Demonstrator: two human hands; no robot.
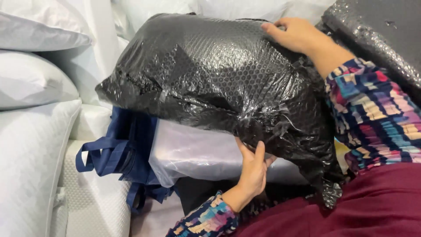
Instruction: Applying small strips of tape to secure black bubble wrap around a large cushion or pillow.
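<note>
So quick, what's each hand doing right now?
Left hand: fingers pressed against the underside of the black bubble-wrapped bundle, propping it; not closed around it.
Right hand: open, lying flat on top of the bundle.

**Both hands spread, one high, one low**

The right hand [294, 33] lies palm-down up high, fingers flat, its patterned sleeve bent at the wrist. The left hand [253, 169] reaches upward from below, fingers raised and slightly parted, thumb out, pressing.
</note>
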